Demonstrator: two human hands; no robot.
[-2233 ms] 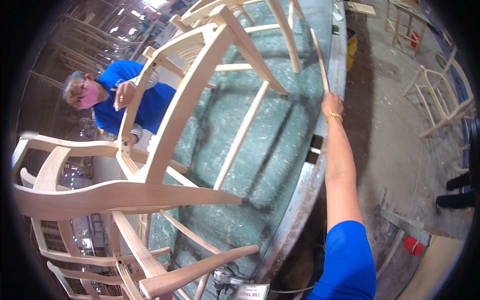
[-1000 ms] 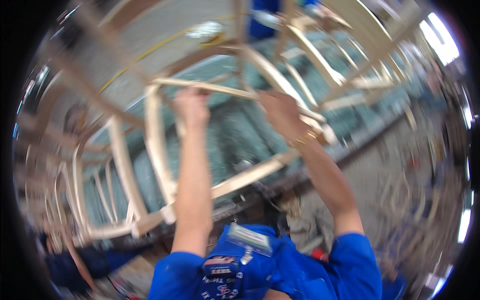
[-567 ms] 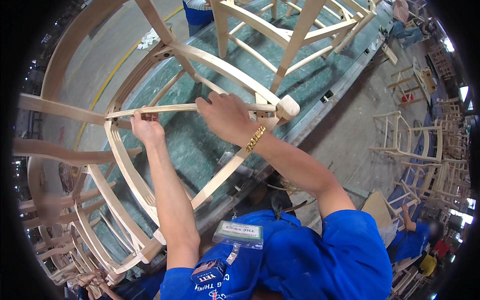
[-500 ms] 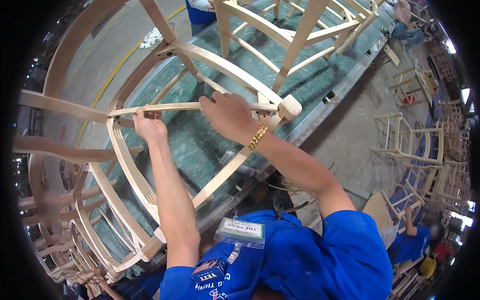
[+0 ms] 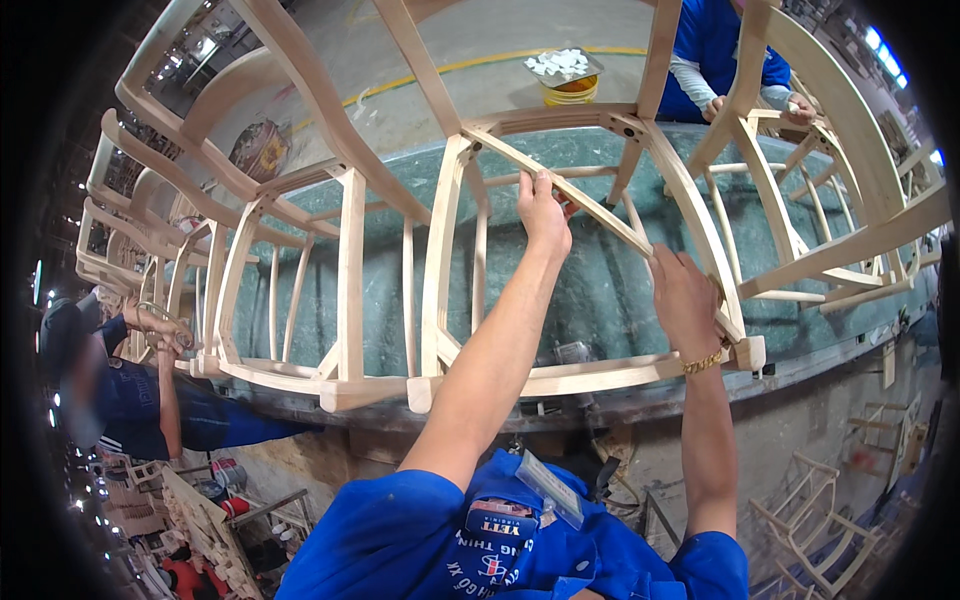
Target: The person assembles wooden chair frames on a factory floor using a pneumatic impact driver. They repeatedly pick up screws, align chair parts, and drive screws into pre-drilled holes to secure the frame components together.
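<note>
A long pale wooden strip (image 5: 603,213) slants across the seat frame of an unfinished wooden chair (image 5: 692,195), from its far left corner down to its near right corner. My left hand (image 5: 546,220) is closed on the strip's farther part, thumb against its near side and fingertips behind it. Closer to the near right corner, my right hand (image 5: 685,298) curls over the same strip from above, hiding part of it. A gold bracelet (image 5: 703,364) circles my right wrist. Part of the frame's front rail (image 5: 600,376) passes behind my forearms.
The chair stands on a green-topped workbench (image 5: 385,260). More chair frames (image 5: 350,275) crowd it at left and right. Across the bench a person in blue (image 5: 700,60) handles another chair; one more person works at far left. Behind, a tray of white pieces (image 5: 562,65) rests on a yellow bucket (image 5: 570,94).
The view has swung round, so the chair now appears more squarely before me and the strip slants down to the right. Both hands remain on the strip.
</note>
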